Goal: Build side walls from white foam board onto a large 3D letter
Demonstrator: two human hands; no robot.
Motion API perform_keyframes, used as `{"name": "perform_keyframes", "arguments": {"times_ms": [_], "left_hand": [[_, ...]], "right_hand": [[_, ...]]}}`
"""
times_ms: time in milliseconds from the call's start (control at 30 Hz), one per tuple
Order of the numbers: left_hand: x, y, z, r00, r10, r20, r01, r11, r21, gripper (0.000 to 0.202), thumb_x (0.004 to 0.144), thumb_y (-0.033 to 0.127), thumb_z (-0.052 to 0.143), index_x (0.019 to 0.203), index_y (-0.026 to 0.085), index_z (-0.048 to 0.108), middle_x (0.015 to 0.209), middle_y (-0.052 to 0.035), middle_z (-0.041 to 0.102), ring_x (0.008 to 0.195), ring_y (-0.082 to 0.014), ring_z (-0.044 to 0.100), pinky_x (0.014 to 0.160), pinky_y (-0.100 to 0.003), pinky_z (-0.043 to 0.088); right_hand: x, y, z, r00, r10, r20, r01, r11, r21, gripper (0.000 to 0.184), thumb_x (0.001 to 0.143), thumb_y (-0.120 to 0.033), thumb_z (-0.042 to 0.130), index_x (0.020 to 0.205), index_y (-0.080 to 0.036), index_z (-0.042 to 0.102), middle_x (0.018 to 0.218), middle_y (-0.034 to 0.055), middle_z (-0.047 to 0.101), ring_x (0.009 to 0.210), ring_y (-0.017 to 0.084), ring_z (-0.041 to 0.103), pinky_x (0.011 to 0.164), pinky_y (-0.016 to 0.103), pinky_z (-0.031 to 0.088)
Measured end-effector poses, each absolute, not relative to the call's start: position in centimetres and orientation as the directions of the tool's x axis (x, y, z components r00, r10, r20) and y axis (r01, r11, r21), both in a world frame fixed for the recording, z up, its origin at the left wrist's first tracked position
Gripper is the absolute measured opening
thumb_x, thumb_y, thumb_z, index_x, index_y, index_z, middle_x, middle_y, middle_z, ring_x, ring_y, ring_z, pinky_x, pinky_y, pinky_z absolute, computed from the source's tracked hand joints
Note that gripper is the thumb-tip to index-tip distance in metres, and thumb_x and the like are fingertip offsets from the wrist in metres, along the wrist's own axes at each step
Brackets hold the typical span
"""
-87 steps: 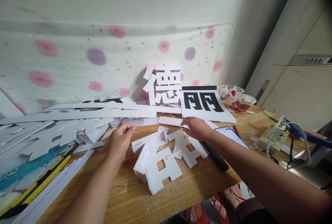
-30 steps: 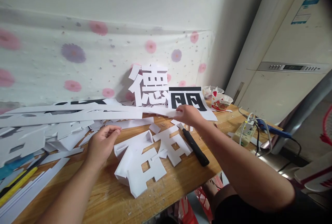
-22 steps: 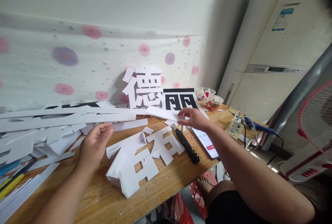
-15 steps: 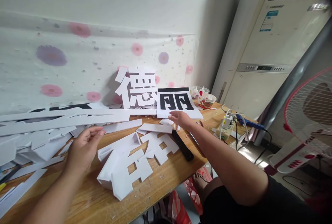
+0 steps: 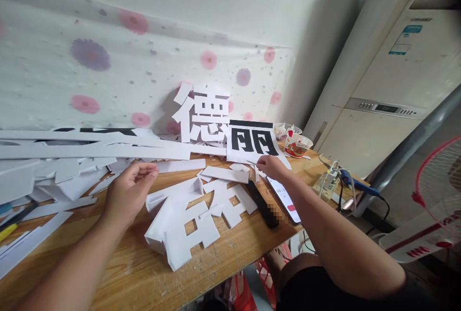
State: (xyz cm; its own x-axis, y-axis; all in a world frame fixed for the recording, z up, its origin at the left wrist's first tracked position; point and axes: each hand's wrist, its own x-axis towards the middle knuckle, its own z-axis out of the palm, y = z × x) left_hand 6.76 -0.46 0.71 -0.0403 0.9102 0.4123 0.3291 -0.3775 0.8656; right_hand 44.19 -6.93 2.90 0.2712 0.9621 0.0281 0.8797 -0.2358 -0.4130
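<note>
My left hand (image 5: 133,184) hovers over the table's left half, thumb and fingers pinched together; anything between them is hidden. My right hand (image 5: 272,166) is closed at the lower edge of a printed sheet (image 5: 234,155) with a bold black character. A thin pale sliver (image 5: 251,162) pokes out of its fingertips. Between the hands lies a white foam-board character (image 5: 201,222), with raised side walls along its left part. A flat white strip (image 5: 225,174) rests just behind it. The black-handled cutter (image 5: 262,205) lies to its right.
A finished-looking white character (image 5: 205,114) leans at the back. Foam offcuts (image 5: 72,176) pile up on the left. A phone (image 5: 284,200) lies under my right forearm. Further right are a paper bowl (image 5: 298,146), a power strip (image 5: 326,181), a blue tool (image 5: 355,184) and a fan (image 5: 439,181).
The view has swung, shifting the scene rightward. My right hand has closed and now shows a thin sliver at its fingertips. The phone has come into fuller view. My left hand stays pinched.
</note>
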Motion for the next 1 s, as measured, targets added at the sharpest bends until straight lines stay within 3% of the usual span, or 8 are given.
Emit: {"name": "perform_keyframes", "arguments": {"times_ms": [100, 233, 300, 400, 500, 600, 800, 1000], "left_hand": [[6.9, -0.9, 1.0, -0.037, 0.900, 0.435, 0.337, -0.398, 0.853, 0.026, 0.072, 0.047, 0.062, 0.087, 0.026, 0.065, 0.089, -0.0030, 0.067, 0.088, -0.0254, 0.062, 0.082, -0.037, 0.047], [7.3, -2.5, 2.3, 0.043, 0.850, 0.526, 0.286, -0.515, 0.808, 0.021, 0.077, 0.041, 0.059, 0.083, 0.023, 0.067, 0.086, -0.0027, 0.068, 0.087, -0.0226, 0.063, 0.087, -0.035, 0.047], [7.5, -3.7, 3.3, 0.183, 0.807, 0.562, 0.254, -0.591, 0.766, 0.021, 0.078, 0.040, 0.060, 0.085, 0.022, 0.069, 0.089, -0.0038, 0.069, 0.089, -0.0223, 0.063, 0.088, -0.035, 0.048], [7.8, -5.3, 4.6, 0.449, 0.755, 0.479, 0.220, -0.612, 0.759, 0.021, 0.078, 0.041, 0.062, 0.084, 0.023, 0.072, 0.089, -0.0047, 0.070, 0.087, -0.0222, 0.063, 0.085, -0.035, 0.049], [8.1, -6.1, 5.2, 0.613, 0.705, 0.355, 0.223, -0.586, 0.779, 0.017, 0.074, 0.040, 0.066, 0.075, 0.025, 0.073, 0.083, -0.0048, 0.071, 0.082, -0.0232, 0.064, 0.081, -0.036, 0.050], [8.0, -6.1, 5.1, 0.630, 0.724, 0.282, 0.276, -0.548, 0.789, 0.012, 0.070, 0.035, 0.067, 0.066, 0.023, 0.070, 0.074, -0.0034, 0.069, 0.077, -0.0230, 0.063, 0.077, -0.036, 0.050], [7.6, -5.4, 4.4, 0.627, 0.737, 0.253, 0.357, -0.560, 0.748, 0.009, 0.069, 0.028, 0.062, 0.064, 0.022, 0.065, 0.069, -0.0005, 0.067, 0.069, -0.0189, 0.061, 0.068, -0.030, 0.048], [6.6, -4.8, 4.8, 0.684, 0.692, 0.232, 0.392, -0.616, 0.683, 0.009, 0.066, 0.029, 0.063, 0.062, 0.022, 0.066, 0.070, -0.0011, 0.067, 0.070, -0.0191, 0.060, 0.067, -0.030, 0.046]], "right_hand": [[41.2, -7.9, 4.5, 0.123, 0.987, 0.105, 0.830, -0.044, -0.556, 0.018, 0.090, -0.029, 0.056, 0.095, -0.016, 0.067, 0.082, 0.0019, 0.068, 0.074, 0.013, 0.063, 0.071, 0.026, 0.052], [35.8, -9.1, 5.6, -0.042, 0.976, 0.212, 0.690, 0.182, -0.700, 0.019, 0.087, -0.029, 0.058, 0.098, -0.019, 0.069, 0.089, 0.0025, 0.070, 0.080, 0.012, 0.064, 0.072, 0.025, 0.051], [33.5, -9.5, 5.9, -0.141, 0.944, 0.298, 0.562, 0.324, -0.761, 0.017, 0.085, -0.029, 0.059, 0.093, -0.020, 0.071, 0.087, 0.0031, 0.070, 0.078, 0.013, 0.064, 0.071, 0.026, 0.051], [30.9, -10.0, 6.2, -0.272, 0.853, 0.444, 0.418, 0.521, -0.744, 0.012, 0.083, -0.025, 0.062, 0.086, -0.020, 0.072, 0.085, 0.0040, 0.069, 0.077, 0.013, 0.063, 0.070, 0.027, 0.051], [29.0, -10.2, 6.2, -0.350, 0.783, 0.515, 0.401, 0.622, -0.672, 0.012, 0.084, -0.019, 0.060, 0.085, -0.020, 0.072, 0.083, 0.0037, 0.068, 0.078, 0.013, 0.063, 0.072, 0.028, 0.051], [27.5, -10.1, 5.9, -0.360, 0.771, 0.524, 0.394, 0.635, -0.664, 0.014, 0.082, -0.013, 0.058, 0.084, -0.019, 0.071, 0.080, 0.0030, 0.069, 0.077, 0.012, 0.063, 0.071, 0.026, 0.050], [26.2, -10.0, 5.4, -0.282, 0.879, 0.383, 0.328, 0.464, -0.823, 0.007, 0.077, -0.021, 0.064, 0.081, -0.016, 0.069, 0.075, 0.0007, 0.069, 0.065, 0.010, 0.061, 0.058, 0.022, 0.046], [25.7, -10.1, 4.9, -0.267, 0.883, 0.386, 0.442, 0.469, -0.765, 0.005, 0.076, -0.020, 0.065, 0.076, -0.016, 0.070, 0.069, -0.0007, 0.068, 0.060, 0.009, 0.057, 0.055, 0.021, 0.043]]}}
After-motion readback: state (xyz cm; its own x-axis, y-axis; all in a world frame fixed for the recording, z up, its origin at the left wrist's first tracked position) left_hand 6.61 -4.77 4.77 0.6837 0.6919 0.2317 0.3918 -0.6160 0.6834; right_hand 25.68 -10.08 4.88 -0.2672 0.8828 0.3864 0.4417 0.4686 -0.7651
